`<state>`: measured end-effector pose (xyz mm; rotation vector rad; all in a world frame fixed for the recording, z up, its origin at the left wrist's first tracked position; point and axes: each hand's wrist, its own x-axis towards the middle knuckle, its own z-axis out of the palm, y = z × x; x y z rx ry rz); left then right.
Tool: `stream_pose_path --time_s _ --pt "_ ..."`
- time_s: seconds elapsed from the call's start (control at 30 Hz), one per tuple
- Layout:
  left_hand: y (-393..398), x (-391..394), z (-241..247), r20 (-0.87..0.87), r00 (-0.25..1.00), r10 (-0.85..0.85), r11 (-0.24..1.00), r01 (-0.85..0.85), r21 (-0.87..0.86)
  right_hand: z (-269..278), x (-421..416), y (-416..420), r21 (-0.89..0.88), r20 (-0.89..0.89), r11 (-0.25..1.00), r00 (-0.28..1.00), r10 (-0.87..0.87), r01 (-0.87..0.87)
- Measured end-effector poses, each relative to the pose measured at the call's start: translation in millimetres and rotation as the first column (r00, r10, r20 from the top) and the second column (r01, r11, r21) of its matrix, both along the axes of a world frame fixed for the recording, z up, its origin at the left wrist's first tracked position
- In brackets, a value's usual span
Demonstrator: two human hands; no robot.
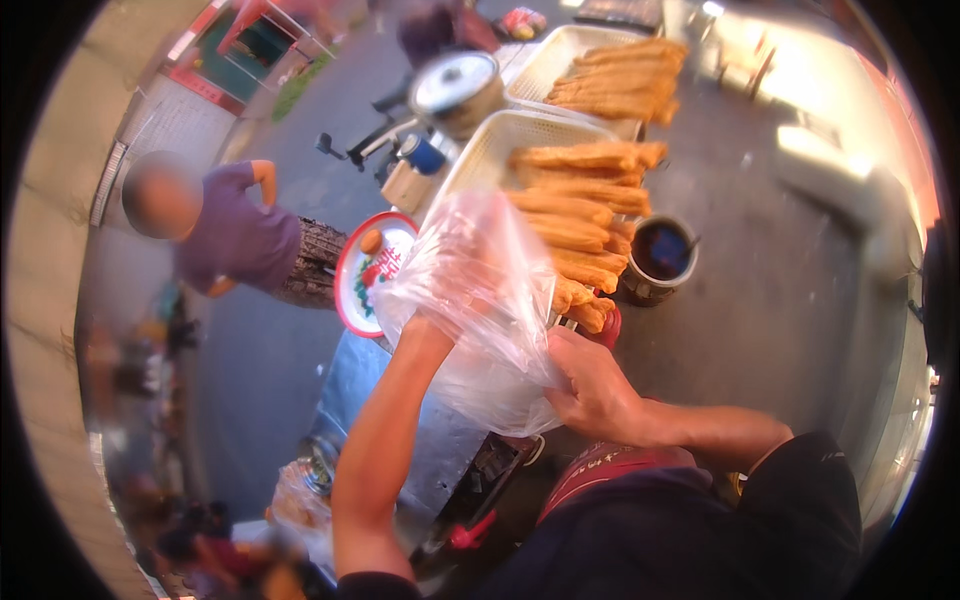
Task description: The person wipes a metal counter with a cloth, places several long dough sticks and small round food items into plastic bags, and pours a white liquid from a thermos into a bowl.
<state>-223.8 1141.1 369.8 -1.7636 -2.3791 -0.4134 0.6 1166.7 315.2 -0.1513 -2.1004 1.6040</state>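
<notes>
A clear plastic bag [499, 367] spreads over the near side of a row of fried dough sticks [574, 206]. My left hand [469, 262] is inside the bag, blurred by the crinkled film, with its wrist at the bag's mouth. Whether its fingers hold anything is hidden. At the bag's right edge, my right hand [600, 386] pinches the plastic between thumb and fingers. The dough sticks lie side by side across the right part of a white plastic basket [480, 146], close beyond both hands.
A second basket [536, 71] holds more dough sticks. Left of the bag stands a red-rimmed enamel plate [340, 281]. A lidded pot [457, 90] and a blue can [424, 155] are farther back. Right is a bucket of dark liquid [660, 251]. A person [240, 217] stands across the metal table [360, 382].
</notes>
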Motion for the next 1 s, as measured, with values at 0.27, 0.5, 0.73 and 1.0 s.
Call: stream_pose_path --time_s 0.27,0.5,0.73,1.0 --pt "104 7 -54 0.104 0.986 -0.128 0.939 0.155 -0.307 -20 -10 52 -0.021 0.037 0.978 0.978 -0.205 0.206" --pt "142 4 -65 0.146 0.979 -0.145 0.88 0.195 -0.434 -46 -11 60 0.026 0.042 0.985 0.984 -0.174 0.173" --pt "148 -13 -57 0.237 0.958 -0.162 0.833 0.262 -0.488 -22 -22 52 -0.048 0.036 0.974 0.975 -0.218 0.22" --pt "81 -42 -3 0.384 0.913 -0.136 0.838 0.313 -0.447 -3 -34 14 -0.2 -0.034 0.979 0.998 -0.049 0.041"
